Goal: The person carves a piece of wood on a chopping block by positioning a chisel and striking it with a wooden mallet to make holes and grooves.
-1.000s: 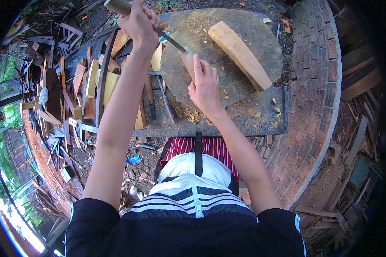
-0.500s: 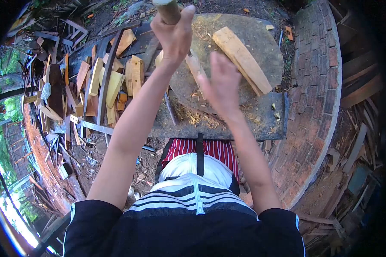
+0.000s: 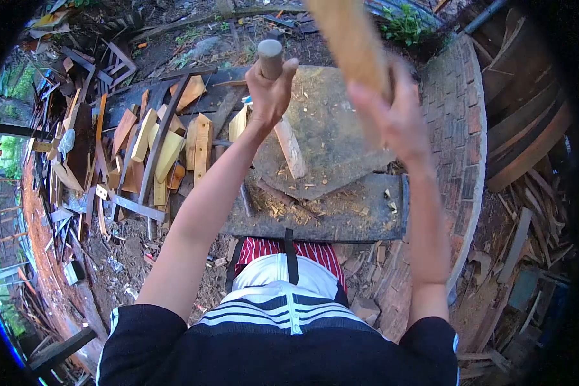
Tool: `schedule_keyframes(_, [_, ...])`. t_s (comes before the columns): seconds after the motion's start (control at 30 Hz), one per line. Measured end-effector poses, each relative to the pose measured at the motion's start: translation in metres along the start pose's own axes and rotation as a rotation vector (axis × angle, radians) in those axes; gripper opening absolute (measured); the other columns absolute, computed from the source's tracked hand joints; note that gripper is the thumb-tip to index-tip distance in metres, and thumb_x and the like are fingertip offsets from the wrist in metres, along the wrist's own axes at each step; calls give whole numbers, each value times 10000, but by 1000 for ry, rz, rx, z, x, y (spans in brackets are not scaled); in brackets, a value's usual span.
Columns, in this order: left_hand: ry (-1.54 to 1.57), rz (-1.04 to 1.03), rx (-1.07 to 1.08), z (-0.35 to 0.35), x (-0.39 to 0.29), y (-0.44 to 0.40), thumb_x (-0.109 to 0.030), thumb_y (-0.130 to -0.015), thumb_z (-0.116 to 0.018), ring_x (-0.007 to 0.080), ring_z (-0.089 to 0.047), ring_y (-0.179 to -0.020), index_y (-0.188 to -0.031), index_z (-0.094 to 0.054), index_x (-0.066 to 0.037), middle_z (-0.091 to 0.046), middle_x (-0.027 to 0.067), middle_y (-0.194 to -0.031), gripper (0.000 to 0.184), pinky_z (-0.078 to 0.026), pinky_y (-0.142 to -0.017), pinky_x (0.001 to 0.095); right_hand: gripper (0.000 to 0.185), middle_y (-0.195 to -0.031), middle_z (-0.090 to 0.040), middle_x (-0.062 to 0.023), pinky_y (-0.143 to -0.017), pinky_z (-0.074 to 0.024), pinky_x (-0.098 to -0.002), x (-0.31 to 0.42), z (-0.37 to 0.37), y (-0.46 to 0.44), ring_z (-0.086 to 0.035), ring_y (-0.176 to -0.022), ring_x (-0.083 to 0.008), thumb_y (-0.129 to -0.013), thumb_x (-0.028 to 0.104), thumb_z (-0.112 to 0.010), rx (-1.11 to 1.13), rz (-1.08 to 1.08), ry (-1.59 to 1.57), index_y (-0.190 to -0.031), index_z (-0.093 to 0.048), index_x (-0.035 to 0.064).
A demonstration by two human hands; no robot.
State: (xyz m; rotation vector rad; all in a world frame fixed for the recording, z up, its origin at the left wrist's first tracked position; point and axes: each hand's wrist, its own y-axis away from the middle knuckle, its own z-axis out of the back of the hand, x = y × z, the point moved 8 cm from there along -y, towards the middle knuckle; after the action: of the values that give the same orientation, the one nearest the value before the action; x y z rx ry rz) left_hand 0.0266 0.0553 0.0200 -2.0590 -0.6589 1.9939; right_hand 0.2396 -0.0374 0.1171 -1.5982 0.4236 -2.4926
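My left hand point(image 3: 270, 93) is closed round the thick round handle point(image 3: 270, 56) of a tool, its pale end pointing up at me; the rest of the tool is mostly hidden. My right hand point(image 3: 395, 116) grips a long wooden block point(image 3: 350, 42), raised above the board and smeared by motion. Beneath, a slim, pale piece of wood point(image 3: 291, 151) with a rough face lies on the grey round-edged board point(image 3: 338, 151). Close to the bench's near edge are a thin dark rod point(image 3: 245, 199) and a brown stick point(image 3: 283, 196).
Wood shavings and chips lie over the dark bench point(image 3: 315, 228). Several cut wooden blocks point(image 3: 202, 145) stand in a row at left, beside a long dark curved strip point(image 3: 164, 138). A low brick wall point(image 3: 453, 135) curves along the right, with scrap timber point(image 3: 527, 238) beyond it.
My right hand was empty above the board; it now holds the wooden block, lifted up and away from the board. My left hand still grips the handle. The view has shifted.
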Motion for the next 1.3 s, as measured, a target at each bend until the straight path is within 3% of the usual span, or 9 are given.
schedule_keyframes(0.23, [79,68,20,-2,1,5,-180,-867,-781,64,-522,-664,-763,-602,-27,-587,-32,-692,258,-451,-603,286,631,-983,-738,-224,-792,-600,-457,98,-18,-22,-743,-931,-378,-850,358,-802,-60,605,503,-1358,-561,71])
schedule_keyframes(0.37, [106,132,-22,9,5,8,-182,-879,-769,69,-544,-668,-781,-621,-12,-611,-17,-706,246,-458,-604,286,766,-1104,-727,-257,-842,-586,-483,78,-22,-30,-728,-993,-411,-842,401,-791,226,226,603,-1484,-479,122])
schedule_keyframes(0.43, [20,99,36,7,2,6,-163,-887,-756,71,-561,-677,-797,-636,-1,-630,-10,-714,221,-466,-608,277,886,-1076,-706,-285,-813,-645,-437,131,-14,-25,-753,-840,-338,-898,359,-716,107,385,-128,-1583,-307,-26])
schedule_keyframes(0.5, [37,36,42,-2,-6,8,-150,-884,-748,74,-561,-667,-795,-637,0,-634,-5,-704,207,-466,-599,275,906,-1178,-677,-285,-807,-649,-446,133,-17,-27,-752,-877,-344,-901,349,-712,-156,6,-216,-1599,-263,-14])
schedule_keyframes(0.57, [167,-62,31,-8,-17,8,-148,-880,-745,81,-544,-643,-782,-625,-5,-616,-2,-680,211,-459,-582,285,874,-1172,-672,-295,-795,-651,-471,92,-51,-14,-751,-886,-357,-926,326,-696,333,405,683,-1606,-254,2])
schedule_keyframes(0.8, [67,104,49,2,7,-3,-168,-871,-762,77,-509,-540,-743,-579,-35,-555,-16,-612,260,-423,-495,281,803,-1121,-730,-235,-807,-588,-519,-39,-22,7,-722,-976,-453,-854,369,-792,-136,78,547,-1538,-415,181])
schedule_keyframes(0.97, [97,84,34,4,10,-10,-107,-887,-744,78,-490,-438,-768,-583,-42,-539,-6,-563,210,-394,-411,260,841,-1199,-693,-156,-986,-484,-500,-174,-48,77,-655,-1137,-360,-836,401,-792,143,-149,915,-1553,-416,174])
schedule_keyframes(1.07, [140,93,46,4,12,-14,-93,-884,-740,84,-488,-439,-770,-581,-42,-535,3,-569,202,-388,-404,263,825,-1348,-593,-164,-1076,-381,-508,-140,-62,88,-537,-1282,-332,-899,494,-730,-98,153,1104,-1572,-391,161])
schedule_keyframes(1.3, [256,217,14,9,24,-33,-56,-889,-705,110,-446,-406,-793,-541,-44,-480,17,-551,190,-365,-380,290,770,-1275,-572,-139,-969,-392,-507,-112,-184,109,-525,-1201,-315,-837,388,-787,18,-104,700,-1458,-466,67])
